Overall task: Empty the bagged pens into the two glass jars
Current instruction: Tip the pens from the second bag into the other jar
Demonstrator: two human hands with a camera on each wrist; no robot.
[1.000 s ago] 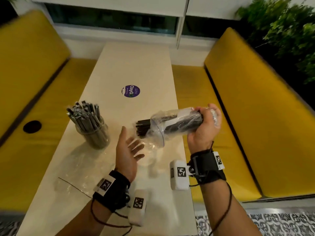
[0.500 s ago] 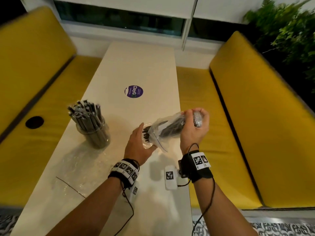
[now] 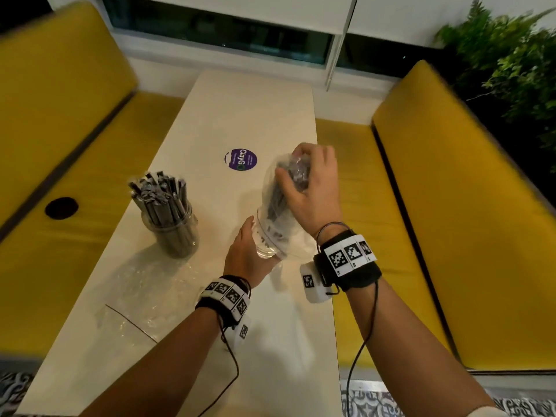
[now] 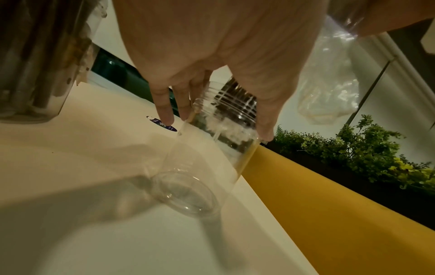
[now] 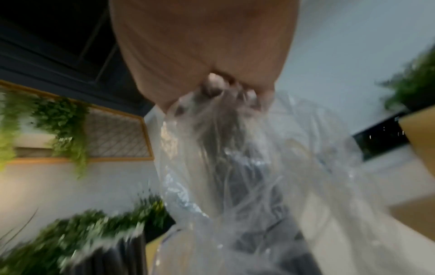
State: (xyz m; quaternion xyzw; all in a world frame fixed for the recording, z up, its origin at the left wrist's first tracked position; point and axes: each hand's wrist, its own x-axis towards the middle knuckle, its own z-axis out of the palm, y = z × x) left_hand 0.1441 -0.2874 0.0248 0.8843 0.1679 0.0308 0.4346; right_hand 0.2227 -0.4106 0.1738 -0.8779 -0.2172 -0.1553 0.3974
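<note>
Upended since a second ago, when it lay almost level in the air, the clear plastic bag of dark pens now stands mouth-down over the second glass jar, and the left hand, then open beside the jar, has closed around it. The right hand grips the bunched closed end of the bag from above, fingers curled tight into the plastic. The left hand wraps the jar near its rim, thumb on one side and fingers on the other, and the left wrist view shows the jar tipped, its base partly off the white table. Pen tips show at the threaded neck, while the lower half of the jar looks empty. Further left, the first jar stands upright and packed with pens, with a flat empty bag lying on the table near it. By this evidence the job is about half done: one jar filled, the second pour just starting, with the bag yet to be drawn off. Yellow benches flank the table.
</note>
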